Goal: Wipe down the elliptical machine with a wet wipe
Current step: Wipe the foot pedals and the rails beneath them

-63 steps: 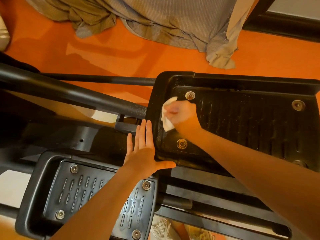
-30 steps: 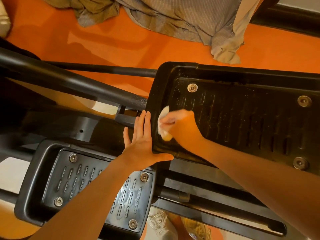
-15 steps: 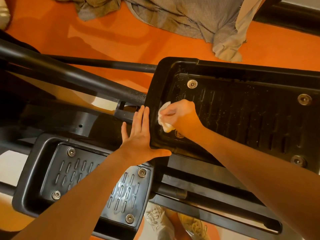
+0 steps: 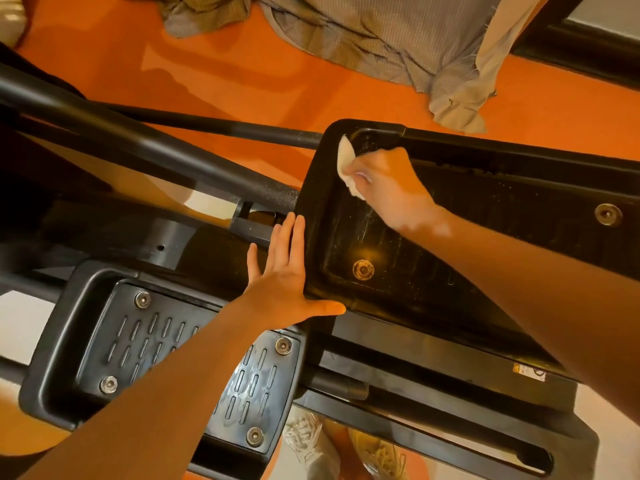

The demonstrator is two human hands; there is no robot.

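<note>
1. Moved since half a second ago: wet wipe point(image 4: 345, 157) and right hand point(image 4: 389, 188), carried from the middle of the pedal's front wall up toward 12 o'clock into the far front corner.
2. Now bunched white against the inner corner of the right pedal point(image 4: 485, 216), at about 1 o'clock in view; gripped by curled fingers of the right hand, with a flap poking out past the knuckles toward 11 o'clock.
3. Left hand point(image 4: 282, 275) unchanged in place: flat and spread, fingers straight and pointing to 12 o'clock, pressed against the outer front wall of the right pedal, thumb stretched toward 3 o'clock under the pedal's near corner. Holding nothing.
4. Inside the right pedal: a round metal bolt head point(image 4: 363, 269) near the near front corner, another bolt head point(image 4: 608, 214) out at 3 o'clock, and faint streaks on the ribbed black tread.
5. At 7 o'clock, the left pedal point(image 4: 52, 358), lower down, with slotted grey tread and four bolt heads; left forearm crossing over its right half.
6. From 9 o'clock toward centre, black frame tubes point(image 4: 145, 147) of the elliptical running diagonally to the right pedal's front.
7. Beneath everything, orange floor point(image 4: 242, 74).
8. At 12 o'clock, a crumpled grey striped cloth point(image 4: 381, 39) lying on the floor.
9. At 6 o'clock, a pale laced shoe point(image 4: 304, 441) showing below the frame.
</note>
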